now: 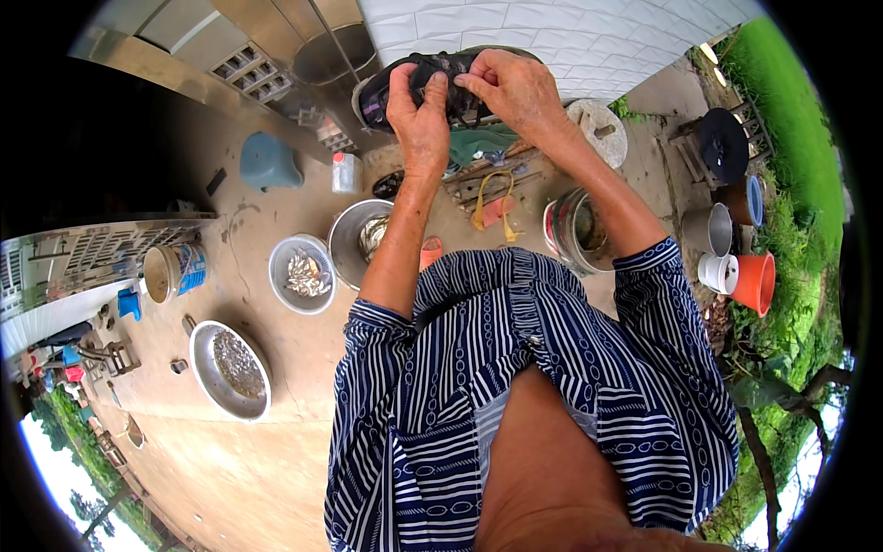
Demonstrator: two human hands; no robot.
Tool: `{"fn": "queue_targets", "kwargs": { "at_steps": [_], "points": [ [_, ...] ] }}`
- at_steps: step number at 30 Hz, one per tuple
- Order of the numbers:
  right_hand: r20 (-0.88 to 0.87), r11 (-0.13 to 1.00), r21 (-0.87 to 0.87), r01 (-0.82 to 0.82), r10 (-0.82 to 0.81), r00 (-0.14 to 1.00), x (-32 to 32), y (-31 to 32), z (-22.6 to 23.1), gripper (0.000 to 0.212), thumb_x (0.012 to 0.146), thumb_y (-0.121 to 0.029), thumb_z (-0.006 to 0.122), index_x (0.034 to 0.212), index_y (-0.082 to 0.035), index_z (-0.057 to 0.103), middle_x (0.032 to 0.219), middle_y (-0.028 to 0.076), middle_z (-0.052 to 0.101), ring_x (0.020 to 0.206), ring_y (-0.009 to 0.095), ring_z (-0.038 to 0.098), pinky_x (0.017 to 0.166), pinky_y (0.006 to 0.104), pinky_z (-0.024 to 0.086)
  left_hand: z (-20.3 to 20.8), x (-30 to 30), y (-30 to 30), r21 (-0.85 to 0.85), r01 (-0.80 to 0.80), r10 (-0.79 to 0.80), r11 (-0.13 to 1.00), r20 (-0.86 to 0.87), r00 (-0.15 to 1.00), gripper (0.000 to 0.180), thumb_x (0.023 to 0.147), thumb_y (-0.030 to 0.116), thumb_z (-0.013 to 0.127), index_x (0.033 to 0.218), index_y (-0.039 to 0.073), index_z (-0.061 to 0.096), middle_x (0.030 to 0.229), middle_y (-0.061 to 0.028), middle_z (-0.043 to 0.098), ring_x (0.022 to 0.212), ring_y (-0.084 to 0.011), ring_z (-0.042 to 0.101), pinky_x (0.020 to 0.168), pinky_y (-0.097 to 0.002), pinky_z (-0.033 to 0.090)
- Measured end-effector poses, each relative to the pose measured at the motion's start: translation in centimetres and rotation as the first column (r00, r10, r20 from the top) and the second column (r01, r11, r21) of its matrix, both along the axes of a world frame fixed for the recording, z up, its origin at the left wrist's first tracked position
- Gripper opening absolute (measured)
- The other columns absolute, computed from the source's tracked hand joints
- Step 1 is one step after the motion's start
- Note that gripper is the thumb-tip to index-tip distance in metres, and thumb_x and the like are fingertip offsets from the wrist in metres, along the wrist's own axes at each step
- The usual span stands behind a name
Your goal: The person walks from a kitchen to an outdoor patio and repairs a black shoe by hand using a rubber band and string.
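A bare concrete floor (pixel 276 442) carries everything. On it stand a wide metal basin (pixel 230 370) of dark bits, a smaller bowl (pixel 302 273) of small silvery fish and a steel pot (pixel 361 241). Toward the wall sit a blue-grey plastic stool (pixel 269 163) and a white bottle (pixel 346 173). Near the grassy edge stand a metal bucket (pixel 578 230), a grey pot (pixel 709 229) and an orange pot (pixel 758 281).

concrete floor (pixel 276 460) has a metal bowl of small fish (pixel 303 273); a wide pan (pixel 230 368) nearby; orange pot (pixel 758 281) by the grass (pixel 791 120); blue stool (pixel 269 162) too
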State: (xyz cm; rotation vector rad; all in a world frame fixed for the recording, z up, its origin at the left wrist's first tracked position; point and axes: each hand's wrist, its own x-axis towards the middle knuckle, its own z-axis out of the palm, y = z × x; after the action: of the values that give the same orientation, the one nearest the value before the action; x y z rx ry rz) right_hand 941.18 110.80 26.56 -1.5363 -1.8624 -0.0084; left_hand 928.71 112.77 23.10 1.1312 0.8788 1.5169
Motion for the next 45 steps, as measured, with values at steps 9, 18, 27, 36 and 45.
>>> {"fn": "queue_targets", "kwargs": {
  "at_steps": [9, 18, 27, 36, 45],
  "points": [
    [0.255, 0.942, -0.322, 0.094, -0.01, 0.967, -0.5, -2.3, -1.1, 0.016, 0.067, -0.02, 0.058, 0.068, -0.004, 0.053, 0.059, 0.013, 0.056, 0.057, 0.031, 0.056, 0.052, 0.038, 0.043, -0.8, -1.9, 1.8, -0.086, -0.091, 0.107, 0.992, 0.21, 0.972, 0.018, 0.075, 0.004, 0.058, 0.092, 0.001, 0.05, 0.075, 0.001, 0.051, 0.065, -0.0082, 0.045, 0.059, -0.0217, 0.04],
    [0.188, 0.98, -0.177, 0.087, -0.053, 0.981, 1.4, -4.5, 0.4, 0.029, 0.072, -0.032, 0.056, 0.076, -0.003, 0.054, 0.072, 0.012, 0.059, 0.067, 0.03, 0.058, 0.057, 0.0403, 0.045, -0.4, -2.3, 2.1, 0.005, -0.034, 0.033, 0.999, 0.118, 0.992, 0.023, 0.075, 0.003, 0.06, 0.095, 0.001, 0.05, 0.08, -0.0025, 0.055, 0.07, -0.01, 0.051, 0.064, -0.0228, 0.044],
    [0.224, 0.995, -0.078, 0.069, -0.05, 0.973, -0.3, -0.7, 1.4, 0.023, 0.076, -0.028, 0.057, 0.075, -0.006, 0.053, 0.067, 0.009, 0.057, 0.062, 0.027, 0.057, 0.054, 0.0365, 0.044, 0.0, -1.5, 0.5, 0.064, 0.056, -0.056, 0.996, 0.002, 0.998, 0.023, 0.076, 0.008, 0.061, 0.095, 0.002, 0.05, 0.081, -0.0014, 0.054, 0.069, -0.0081, 0.048, 0.063, -0.0218, 0.042],
    [0.296, 0.941, -0.333, -0.059, 0.163, 0.941, -0.6, -1.6, 1.2, 0.015, 0.067, -0.017, 0.059, 0.071, -0.004, 0.054, 0.062, 0.011, 0.056, 0.06, 0.03, 0.056, 0.056, 0.0387, 0.044, 0.1, -1.1, 0.8, -0.008, -0.062, 0.063, 0.998, 0.115, 0.991, 0.019, 0.075, 0.004, 0.06, 0.092, 0.0, 0.052, 0.079, -0.0016, 0.053, 0.068, -0.0096, 0.049, 0.062, -0.0227, 0.043],
    [0.484, 0.929, -0.254, -0.27, 0.364, 0.796, 2.1, -8.8, -3.4, 0.017, 0.065, -0.012, 0.058, 0.08, -0.006, 0.056, 0.073, 0.008, 0.052, 0.071, 0.023, 0.055, 0.058, 0.0346, 0.046, -1.6, -2.5, 6.3, -0.248, 0.009, 0.121, 0.969, 0.506, 0.854, 0.03, 0.073, -0.003, 0.055, 0.103, -0.002, 0.046, 0.088, -0.0079, 0.056, 0.075, -0.0204, 0.057, 0.067, -0.0347, 0.049]
  ]
}}
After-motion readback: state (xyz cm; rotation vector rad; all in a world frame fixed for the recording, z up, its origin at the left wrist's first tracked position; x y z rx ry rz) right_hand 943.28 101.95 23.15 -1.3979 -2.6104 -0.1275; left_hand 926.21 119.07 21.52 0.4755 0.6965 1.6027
